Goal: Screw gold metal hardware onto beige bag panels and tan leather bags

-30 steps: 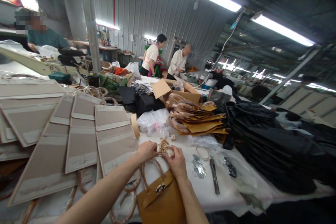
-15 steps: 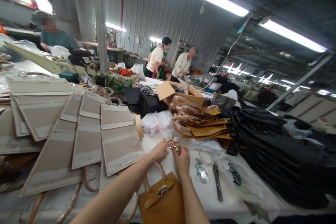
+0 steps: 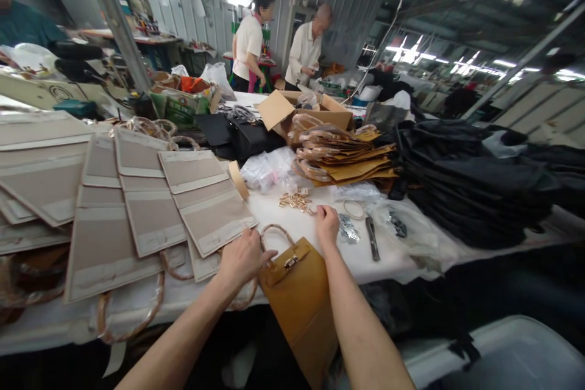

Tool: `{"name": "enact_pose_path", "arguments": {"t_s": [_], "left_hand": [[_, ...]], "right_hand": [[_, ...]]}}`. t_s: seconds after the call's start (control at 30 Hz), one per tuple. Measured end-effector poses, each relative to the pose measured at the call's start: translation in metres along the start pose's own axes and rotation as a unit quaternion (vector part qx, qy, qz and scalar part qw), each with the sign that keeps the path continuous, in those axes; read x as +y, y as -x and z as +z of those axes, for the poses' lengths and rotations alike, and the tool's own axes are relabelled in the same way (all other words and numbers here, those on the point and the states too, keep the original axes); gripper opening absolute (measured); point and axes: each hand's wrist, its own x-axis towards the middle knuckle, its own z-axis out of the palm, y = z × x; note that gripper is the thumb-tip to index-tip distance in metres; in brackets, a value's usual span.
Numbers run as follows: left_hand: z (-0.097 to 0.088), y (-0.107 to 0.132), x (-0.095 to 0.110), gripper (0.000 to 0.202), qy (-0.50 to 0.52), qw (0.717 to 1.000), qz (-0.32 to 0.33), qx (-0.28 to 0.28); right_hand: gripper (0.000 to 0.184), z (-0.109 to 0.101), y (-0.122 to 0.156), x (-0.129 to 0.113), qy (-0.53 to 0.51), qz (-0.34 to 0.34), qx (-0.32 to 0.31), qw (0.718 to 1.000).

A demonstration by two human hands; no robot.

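A mustard-brown handbag panel point(image 3: 297, 292) hangs over the table's front edge, its wrapped handle point(image 3: 278, 228) and metal turn-lock point(image 3: 291, 262) towards the top. My left hand point(image 3: 244, 256) is beside the handle's left end, thumb stretched out across the panel's upper corner and apart from the fingers. Right of the panel, my right hand point(image 3: 326, 225) has its fingers pinched together; what lies between the fingertips is too small to make out. Just left of those fingertips is a loose pile of gold metal fittings point(image 3: 296, 202).
Beige panels with handles point(image 3: 205, 201) overlap on the left. Behind are stacked mustard panels point(image 3: 347, 158) and a cardboard box point(image 3: 276, 111). Silver plates point(image 3: 348, 229), a ring point(image 3: 354, 209) and a dark-handled tool point(image 3: 372, 239) lie at right, near black material point(image 3: 470, 183). Two people stand beyond.
Both hands have come away from the gold fittings. The left moved back to the bag's handle; the right stays just right of the pile. The view has tilted down.
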Motion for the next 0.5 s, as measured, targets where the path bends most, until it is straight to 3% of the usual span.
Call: {"name": "enact_pose_path", "arguments": {"t_s": [0.13, 0.27, 0.4, 0.5], "left_hand": [[0.018, 0.003, 0.011, 0.037, 0.005, 0.999, -0.025, 0.033], [0.027, -0.001, 0.013, 0.026, 0.065, 0.995, -0.035, 0.074], [0.026, -0.003, 0.016, 0.015, 0.092, 0.988, -0.014, 0.124], [0.018, -0.009, 0.02, 0.014, 0.095, 0.99, 0.013, 0.101]], "right_hand": [[0.049, -0.007, 0.004, 0.005, -0.026, 0.032, -0.01, 0.999], [0.049, -0.015, 0.011, -0.001, -0.035, -0.01, -0.059, 0.998], [0.038, -0.017, 0.014, -0.006, -0.025, -0.081, -0.127, 0.988], [0.031, -0.017, 0.012, -0.005, -0.021, -0.079, -0.118, 0.99]]}}
